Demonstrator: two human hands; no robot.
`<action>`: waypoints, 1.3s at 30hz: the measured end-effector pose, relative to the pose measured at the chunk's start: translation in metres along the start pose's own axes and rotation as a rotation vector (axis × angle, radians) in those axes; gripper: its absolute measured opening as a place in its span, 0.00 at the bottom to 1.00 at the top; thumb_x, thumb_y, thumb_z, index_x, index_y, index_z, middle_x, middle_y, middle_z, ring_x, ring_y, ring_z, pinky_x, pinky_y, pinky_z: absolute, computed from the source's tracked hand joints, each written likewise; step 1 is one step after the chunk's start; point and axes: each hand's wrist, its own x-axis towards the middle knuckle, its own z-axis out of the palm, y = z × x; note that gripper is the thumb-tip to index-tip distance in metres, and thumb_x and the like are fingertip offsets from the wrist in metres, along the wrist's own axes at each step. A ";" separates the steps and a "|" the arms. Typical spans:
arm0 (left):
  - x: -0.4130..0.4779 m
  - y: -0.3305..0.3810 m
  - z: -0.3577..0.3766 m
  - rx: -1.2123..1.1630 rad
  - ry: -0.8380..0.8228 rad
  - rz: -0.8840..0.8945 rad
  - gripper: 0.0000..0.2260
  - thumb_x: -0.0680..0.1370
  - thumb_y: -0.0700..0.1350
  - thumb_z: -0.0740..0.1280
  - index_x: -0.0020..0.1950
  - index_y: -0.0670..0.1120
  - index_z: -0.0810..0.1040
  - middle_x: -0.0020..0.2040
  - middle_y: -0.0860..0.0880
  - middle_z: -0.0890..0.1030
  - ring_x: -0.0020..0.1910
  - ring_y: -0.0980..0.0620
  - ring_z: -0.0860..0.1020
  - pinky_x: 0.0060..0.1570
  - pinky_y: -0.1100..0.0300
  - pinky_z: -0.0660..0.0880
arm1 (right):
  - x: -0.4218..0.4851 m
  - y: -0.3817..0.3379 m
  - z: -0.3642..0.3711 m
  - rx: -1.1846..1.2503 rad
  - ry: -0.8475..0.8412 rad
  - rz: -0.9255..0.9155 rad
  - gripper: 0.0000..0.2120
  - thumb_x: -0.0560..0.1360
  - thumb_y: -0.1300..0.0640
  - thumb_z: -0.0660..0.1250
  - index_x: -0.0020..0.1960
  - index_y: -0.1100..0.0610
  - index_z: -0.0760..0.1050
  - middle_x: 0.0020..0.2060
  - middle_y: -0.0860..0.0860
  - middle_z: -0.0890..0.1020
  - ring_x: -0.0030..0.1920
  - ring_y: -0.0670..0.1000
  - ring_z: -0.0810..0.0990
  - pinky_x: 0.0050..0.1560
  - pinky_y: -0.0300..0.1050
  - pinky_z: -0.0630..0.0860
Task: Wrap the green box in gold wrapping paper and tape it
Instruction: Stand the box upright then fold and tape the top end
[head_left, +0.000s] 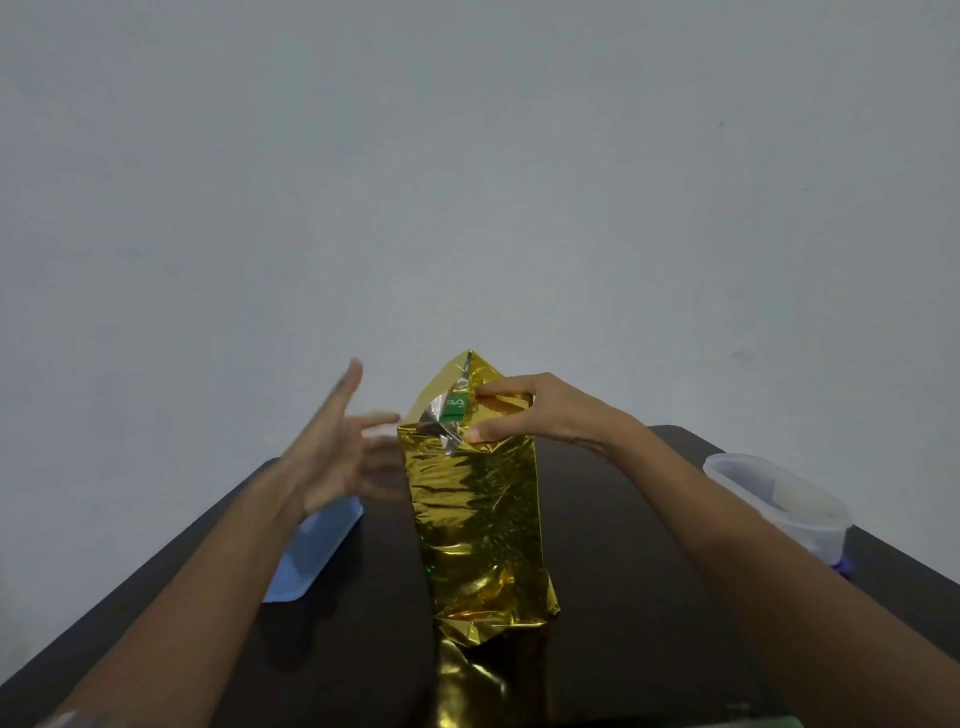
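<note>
One box (456, 408) on site, standing upright on end at the middle of the desk (623, 519). One sheet of gold paper (478, 519) covers all its visible sides. A crumpled tail of it runs out toward the near edge. At the far top end the wrap is unclosed: one small patch of green carton with white lettering shows, beside the paper's silver underside. One pointed flap stands up behind the opening.

Two hands in view. My right hand (540, 410) is at the top right of the box, thumb and forefinger pinching a folded gold flap against that end. My left hand (332, 457) is just left of the box top, blurred, its fingers (349, 384) spread and released, holding nothing. I cannot tell whether they touch the paper.

Other items, one each: a blue tray (311, 551) on the left under my left forearm, and a clear tub (779, 499) at the right edge, well apart from the box. Its contents are unclear.
</note>
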 end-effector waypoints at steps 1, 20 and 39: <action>0.000 0.014 0.001 0.065 0.098 -0.005 0.45 0.65 0.74 0.61 0.69 0.43 0.68 0.60 0.39 0.78 0.55 0.40 0.80 0.51 0.36 0.76 | 0.001 0.000 0.000 0.001 -0.001 -0.003 0.31 0.67 0.49 0.75 0.68 0.52 0.71 0.67 0.52 0.72 0.65 0.51 0.71 0.68 0.48 0.68; -0.016 0.066 0.069 0.797 0.219 -0.108 0.13 0.71 0.48 0.74 0.42 0.41 0.74 0.41 0.43 0.77 0.36 0.48 0.78 0.29 0.55 0.80 | -0.007 0.003 0.009 0.025 0.014 -0.081 0.32 0.69 0.47 0.73 0.70 0.52 0.69 0.66 0.48 0.71 0.66 0.47 0.69 0.63 0.39 0.69; -0.019 0.064 0.072 0.869 0.175 -0.031 0.18 0.72 0.49 0.73 0.52 0.43 0.68 0.41 0.46 0.76 0.41 0.47 0.79 0.41 0.51 0.81 | -0.008 0.001 0.004 0.103 0.045 0.020 0.28 0.67 0.47 0.75 0.65 0.51 0.76 0.67 0.49 0.74 0.67 0.48 0.69 0.63 0.40 0.64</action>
